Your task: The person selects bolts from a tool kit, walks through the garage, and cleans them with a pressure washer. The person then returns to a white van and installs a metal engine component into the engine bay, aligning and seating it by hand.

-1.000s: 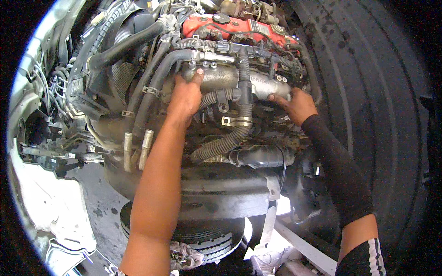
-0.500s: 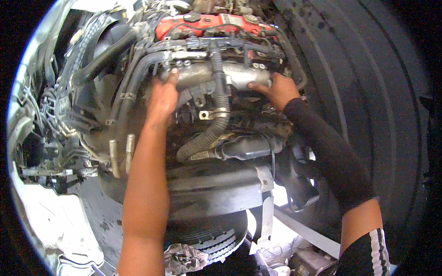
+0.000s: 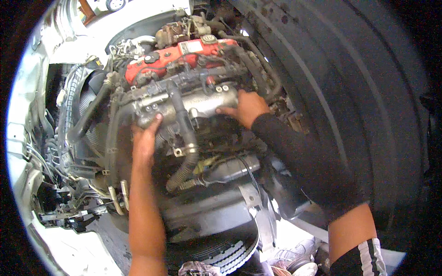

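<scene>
A silver metal intake manifold (image 3: 208,103) lies along the near side of the engine, below a red valve cover (image 3: 168,57). At its left end my left hand (image 3: 145,140) grips it, thumb on top and fingers hidden underneath. My right hand (image 3: 250,108) closes on the right end, thumb along the front face and the other fingers behind. Between the hands a dark corrugated hose (image 3: 181,110) crosses over the manifold and bends down past a metal clamp (image 3: 189,149). Whether the manifold is bolted down or loose, I cannot tell.
Ribbed dark panelling (image 3: 340,92) rises close on the right. Hoses and a radiator (image 3: 90,106) stand at the left. Nearer me are a black plastic duct (image 3: 232,170), a curved dark guard (image 3: 212,214), a metal bracket (image 3: 251,198) and a tyre (image 3: 235,257).
The view has shifted and tilted, so the engine now sits lower and further left in it. Both hands keep their hold on the manifold's ends.
</scene>
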Tool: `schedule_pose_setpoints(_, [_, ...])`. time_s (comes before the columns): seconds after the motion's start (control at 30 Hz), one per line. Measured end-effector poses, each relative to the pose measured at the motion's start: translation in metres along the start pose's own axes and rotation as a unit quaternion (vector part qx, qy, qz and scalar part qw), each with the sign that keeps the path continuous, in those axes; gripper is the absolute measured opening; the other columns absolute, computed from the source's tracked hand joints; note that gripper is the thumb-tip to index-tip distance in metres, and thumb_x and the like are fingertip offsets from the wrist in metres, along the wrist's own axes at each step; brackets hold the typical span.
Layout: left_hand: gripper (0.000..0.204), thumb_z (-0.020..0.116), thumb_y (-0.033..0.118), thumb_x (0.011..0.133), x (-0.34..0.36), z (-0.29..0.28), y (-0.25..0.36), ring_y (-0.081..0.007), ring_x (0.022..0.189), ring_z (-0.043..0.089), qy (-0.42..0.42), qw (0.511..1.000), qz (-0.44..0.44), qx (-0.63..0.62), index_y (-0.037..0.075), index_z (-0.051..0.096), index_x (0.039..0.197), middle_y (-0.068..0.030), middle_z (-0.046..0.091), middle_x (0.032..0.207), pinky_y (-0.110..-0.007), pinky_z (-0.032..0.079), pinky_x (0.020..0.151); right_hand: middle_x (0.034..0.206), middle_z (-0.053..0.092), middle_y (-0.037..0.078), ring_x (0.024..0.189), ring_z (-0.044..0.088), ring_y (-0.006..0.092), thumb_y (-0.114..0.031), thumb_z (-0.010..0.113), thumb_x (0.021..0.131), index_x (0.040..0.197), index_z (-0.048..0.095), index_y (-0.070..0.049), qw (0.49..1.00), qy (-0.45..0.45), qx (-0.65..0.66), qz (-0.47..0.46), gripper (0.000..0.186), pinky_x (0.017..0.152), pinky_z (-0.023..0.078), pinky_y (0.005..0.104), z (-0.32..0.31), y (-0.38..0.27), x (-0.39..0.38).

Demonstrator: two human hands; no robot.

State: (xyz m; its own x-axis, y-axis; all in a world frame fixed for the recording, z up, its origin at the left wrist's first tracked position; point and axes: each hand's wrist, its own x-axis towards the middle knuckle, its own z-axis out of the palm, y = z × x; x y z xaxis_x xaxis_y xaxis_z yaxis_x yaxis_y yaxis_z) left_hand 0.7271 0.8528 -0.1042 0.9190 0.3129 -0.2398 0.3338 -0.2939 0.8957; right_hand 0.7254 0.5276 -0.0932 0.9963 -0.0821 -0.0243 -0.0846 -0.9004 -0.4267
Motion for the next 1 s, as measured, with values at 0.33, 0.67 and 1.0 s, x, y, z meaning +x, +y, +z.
schedule_pose_setpoints(0.33, [0.125,0.085,0.048,0.086,-0.006,-0.004,0.01,-0.0419,0.155,0.035,-0.009,0.997,-0.038,0.064,-0.015,0.009,0.162,-0.0361,0.03,0.166,-0.042,0.027,0.128,0.084,0.071,0.031,0.08,0.072,0.0497,-0.071,0.08,0.08,0.105,0.064,0.009,0.997,-0.027,-0.074,0.012,0.085,0.074,0.059,0.0579,-0.003,-0.008,0.004])
schedule_pose_setpoints(0.67, [0.121,0.084,0.045,0.089,-0.01,-0.004,0.015,-0.044,0.149,0.043,-0.022,0.999,-0.046,0.01,-0.019,0.009,0.16,-0.0392,0.039,0.159,-0.042,0.033,0.125,0.077,0.071,0.029,0.075,0.073,0.048,-0.066,0.085,0.079,0.102,0.063,0.007,0.995,-0.047,-0.077,0.046,0.08,0.069,0.059,0.0552,-0.004,-0.018,0.008])
schedule_pose_setpoints(1.0, [0.119,0.084,0.046,0.09,-0.016,-0.003,0.025,-0.0395,0.155,0.035,-0.007,0.994,-0.092,0.056,-0.016,0.013,0.162,-0.0364,0.032,0.165,-0.042,0.026,0.128,0.072,0.069,0.024,0.07,0.072,0.0458,-0.049,0.082,0.09,0.105,0.058,0.003,0.992,-0.121,0.018,0.037,0.059,0.066,0.057,0.0552,-0.021,-0.009,0.01])
